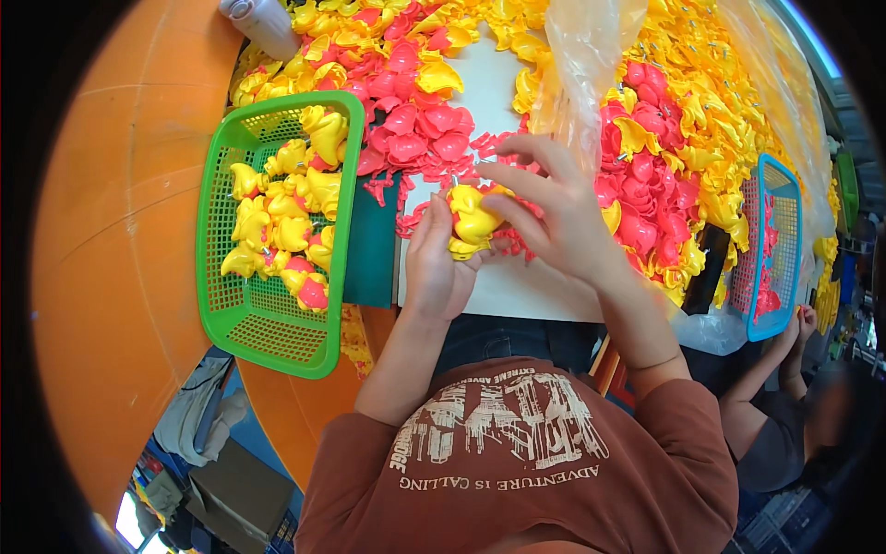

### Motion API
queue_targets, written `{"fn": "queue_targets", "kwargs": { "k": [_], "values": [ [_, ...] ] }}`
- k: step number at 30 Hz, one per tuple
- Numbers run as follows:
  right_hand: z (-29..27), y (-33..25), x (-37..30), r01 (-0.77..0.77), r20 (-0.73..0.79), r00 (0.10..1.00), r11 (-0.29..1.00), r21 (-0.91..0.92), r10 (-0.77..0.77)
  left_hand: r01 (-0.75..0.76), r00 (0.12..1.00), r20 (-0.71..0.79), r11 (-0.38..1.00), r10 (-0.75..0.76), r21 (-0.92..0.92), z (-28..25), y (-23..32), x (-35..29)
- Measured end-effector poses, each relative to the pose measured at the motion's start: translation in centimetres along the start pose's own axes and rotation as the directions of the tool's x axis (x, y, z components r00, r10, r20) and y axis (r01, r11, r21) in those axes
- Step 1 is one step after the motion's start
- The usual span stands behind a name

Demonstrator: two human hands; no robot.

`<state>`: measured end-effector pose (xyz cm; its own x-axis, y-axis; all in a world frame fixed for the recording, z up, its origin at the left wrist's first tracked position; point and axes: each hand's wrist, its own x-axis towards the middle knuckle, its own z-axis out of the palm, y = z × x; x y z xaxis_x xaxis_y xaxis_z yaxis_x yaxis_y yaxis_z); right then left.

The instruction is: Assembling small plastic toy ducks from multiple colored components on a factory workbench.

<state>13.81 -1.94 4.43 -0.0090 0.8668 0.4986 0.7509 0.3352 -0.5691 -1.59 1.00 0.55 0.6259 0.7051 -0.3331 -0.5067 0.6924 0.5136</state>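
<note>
Over the near edge of the white table, my left hand (432,268) is closed round a glossy yellow plastic toy figure (473,220), which looks like a small duck. My right hand (554,208) reaches in from the right, its curled fingertips and thumb close against the figure's top. A small silvery bit shows at those fingertips, too small to name. Loose red plastic pieces (449,134) lie just beyond the hands. To the left, a green plastic basket (346,268) holds several similar yellow figures (291,231) with red parts.
Yellow shell pieces (706,83) and red ones are heaped across the table, with clear plastic sheeting (577,74) among them. A blue basket (789,249) stands at the right near another person's hands (801,325). A pale bottle (263,26) stands at the far left, beside an orange surface (120,212).
</note>
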Motion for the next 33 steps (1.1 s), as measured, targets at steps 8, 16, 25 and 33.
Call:
{"fn": "queue_targets", "kwargs": {
  "k": [8, 16, 25, 33],
  "values": [
    [1.8, -1.8, -2.3, 0.013, -0.077, 0.997, 0.999, 0.041, -0.01, -0.215, 0.976, -0.015, 0.976, 0.216, 0.042, 0.6, -0.6, -0.6],
    [0.8, -1.7, -1.7, 0.111, -0.024, 0.994, 0.994, 0.013, -0.111, -0.22, 0.973, -0.048, 0.973, 0.224, 0.07, 0.7, -0.1, -1.0],
    [1.3, -2.2, -2.0, 0.105, -0.025, 0.994, 0.991, 0.078, -0.103, -0.282, 0.951, -0.066, 0.937, 0.301, 0.208, 1.5, -0.3, -1.8],
    [0.7, -2.6, -2.0, 0.068, 0.012, 0.997, 0.987, 0.147, -0.071, -0.316, 0.945, 0.022, 0.891, 0.327, 0.326, 1.4, -0.3, -2.3]
  ]
}}
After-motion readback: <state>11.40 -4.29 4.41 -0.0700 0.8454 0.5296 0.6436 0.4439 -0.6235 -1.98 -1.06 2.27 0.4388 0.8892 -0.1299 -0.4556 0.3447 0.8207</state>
